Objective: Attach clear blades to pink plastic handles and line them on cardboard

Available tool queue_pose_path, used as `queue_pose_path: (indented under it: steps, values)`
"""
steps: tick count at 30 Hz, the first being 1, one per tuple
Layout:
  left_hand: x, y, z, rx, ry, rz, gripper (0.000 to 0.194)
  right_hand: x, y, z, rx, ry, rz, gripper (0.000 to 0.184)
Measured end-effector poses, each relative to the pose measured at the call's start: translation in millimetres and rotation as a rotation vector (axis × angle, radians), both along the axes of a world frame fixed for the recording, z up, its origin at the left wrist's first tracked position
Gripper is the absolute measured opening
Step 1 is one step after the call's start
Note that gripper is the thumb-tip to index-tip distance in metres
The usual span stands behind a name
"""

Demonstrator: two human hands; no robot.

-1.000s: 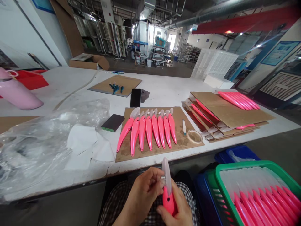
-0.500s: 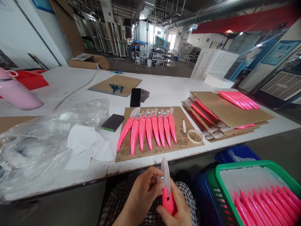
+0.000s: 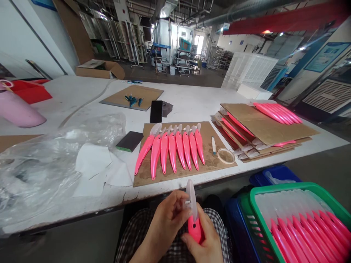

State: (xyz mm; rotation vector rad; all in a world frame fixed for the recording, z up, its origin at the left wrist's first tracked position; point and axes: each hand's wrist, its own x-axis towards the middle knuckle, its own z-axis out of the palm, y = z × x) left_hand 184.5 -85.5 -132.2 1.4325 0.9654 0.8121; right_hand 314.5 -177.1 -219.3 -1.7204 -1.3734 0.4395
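Over my lap I hold a pink knife-shaped part (image 3: pixel 195 226) with a translucent white blade standing upright. My right hand (image 3: pixel 204 243) is wrapped round its pink handle from below. My left hand (image 3: pixel 168 219) pinches the blade near its base, where a small white tab shows. On the table just beyond, several like pink parts (image 3: pixel 172 146) lie side by side on a cardboard sheet (image 3: pixel 219 160). A roll of tape (image 3: pixel 226 156) and a small white stick (image 3: pixel 213 142) lie on that sheet's right side.
A green crate (image 3: pixel 257 204) at lower right holds several more pink parts. Stacked cardboard sheets (image 3: pixel 268 131) with pink parts sit at right. A clear plastic bag (image 3: pixel 49 160), white paper, a dark sanding block (image 3: pixel 129 141), a phone (image 3: pixel 156 111) and a pink jug (image 3: pixel 16 109) lie left.
The view has dipped and shifted slightly. Both hands keep the same hold on the pink part, which sits a little higher in the picture.
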Motion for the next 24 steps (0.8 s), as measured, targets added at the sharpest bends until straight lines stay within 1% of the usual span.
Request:
queue_pose_path:
  steps: [4,6,8,13,19,24]
  values:
    - [-5.9,-3.7,4.0,0.337,0.195,0.046,0.013,3.4,1.9,-4.5,0.053,-0.09,0.0,0.07]
    - [-6.9,-4.9,6.5,0.416,0.277,0.045,0.013,4.7,2.3,-6.8,0.064,-0.119,0.002,0.068]
    - [-5.9,-4.5,8.7,0.41,0.32,0.018,0.017,5.6,2.1,-8.5,0.063,-0.127,0.005,0.068]
    - [-0.1,1.3,13.2,0.28,0.346,-0.036,0.017,6.6,-0.1,-11.4,0.067,-0.112,0.001,0.072]
    - [4.1,1.6,14.5,0.247,0.34,0.028,0.017,7.0,-2.0,-14.3,0.076,-0.087,0.019,0.074]
    - [5.1,1.0,15.6,0.255,0.35,0.039,0.016,8.1,-2.6,-15.2,0.071,-0.077,0.006,0.072]
